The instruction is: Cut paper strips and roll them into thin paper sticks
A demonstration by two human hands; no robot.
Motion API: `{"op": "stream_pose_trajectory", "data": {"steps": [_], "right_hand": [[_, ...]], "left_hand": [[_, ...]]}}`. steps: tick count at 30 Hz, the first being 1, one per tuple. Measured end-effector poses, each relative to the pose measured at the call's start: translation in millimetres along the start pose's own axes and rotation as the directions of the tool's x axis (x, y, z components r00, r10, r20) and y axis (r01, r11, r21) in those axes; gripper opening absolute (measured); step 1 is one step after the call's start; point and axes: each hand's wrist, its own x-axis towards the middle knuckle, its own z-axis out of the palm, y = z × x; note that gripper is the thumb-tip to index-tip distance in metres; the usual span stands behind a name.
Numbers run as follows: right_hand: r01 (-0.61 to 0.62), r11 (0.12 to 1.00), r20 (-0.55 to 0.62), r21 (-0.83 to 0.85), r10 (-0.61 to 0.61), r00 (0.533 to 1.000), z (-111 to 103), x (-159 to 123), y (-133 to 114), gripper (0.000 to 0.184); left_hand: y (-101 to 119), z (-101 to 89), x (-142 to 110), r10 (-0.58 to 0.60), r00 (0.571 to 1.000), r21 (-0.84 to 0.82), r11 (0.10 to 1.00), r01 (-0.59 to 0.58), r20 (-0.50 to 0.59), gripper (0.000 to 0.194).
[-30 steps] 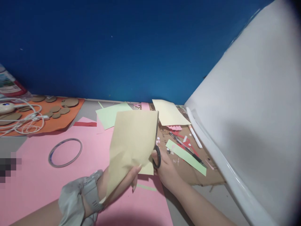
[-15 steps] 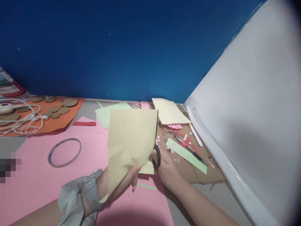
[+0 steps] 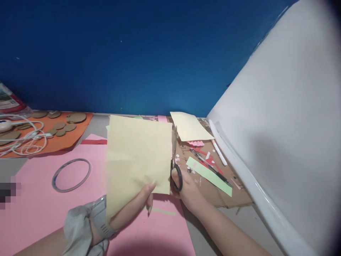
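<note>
A pale yellow sheet of paper [image 3: 138,156] stands raised over a large pink sheet [image 3: 98,160]. My left hand [image 3: 141,201] pinches its lower part, thumb in front and fingers behind. Black-handled scissors [image 3: 178,177] are gripped in my right hand [image 3: 186,193], thumb through a loop. Their blades point away from me beside the paper's right edge and look slightly apart; whether they touch the paper I cannot tell. A thin green strip [image 3: 163,211] lies on the pink sheet below.
On the right, cardboard [image 3: 213,199] carries a green strip [image 3: 210,176], a pen [image 3: 210,165], a white marker [image 3: 220,153] and scraps. Another yellow sheet [image 3: 190,126] lies behind. At left are a tape ring [image 3: 57,177], cardboard discs [image 3: 76,117] and white cables [image 3: 34,135]. A white panel [image 3: 287,124] rises at right.
The yellow sheet has shifted left and turned to face me more fully, covering most of the green paper behind. The scissors' blades now show apart from its right edge.
</note>
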Motion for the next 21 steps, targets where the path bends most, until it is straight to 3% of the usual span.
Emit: {"op": "stream_pose_trajectory", "data": {"steps": [4,12,15,18,21], "right_hand": [[-0.032,0.997,0.132,0.067,0.023,0.991,-3.1,-2.8,-1.8,0.050],[0.071,0.987,0.386,0.142,-0.121,0.915,-5.2,-6.0,5.7,0.054],[0.065,0.984,0.340,0.167,-0.119,0.933,-4.9,-6.1,5.9,0.053],[0.039,0.989,0.186,0.142,-0.065,0.980,-5.3,-4.1,7.9,0.040],[0.038,0.997,0.072,0.069,-0.043,0.996,-5.3,-1.6,10.4,0.026]], "left_hand": [[-9.0,5.3,3.6,-0.068,0.998,-0.126,0.990,0.068,0.007,0.058],[-2.7,0.2,6.8,-0.062,0.994,-0.261,0.965,0.038,-0.086,0.062],[-5.4,0.1,8.4,-0.046,0.995,-0.275,0.961,0.019,-0.090,0.065],[-7.0,-0.2,10.1,-0.024,0.998,-0.270,0.963,0.007,-0.061,0.069],[-6.3,-0.8,10.0,-0.008,0.999,-0.242,0.970,-0.003,-0.042,0.066]]}}
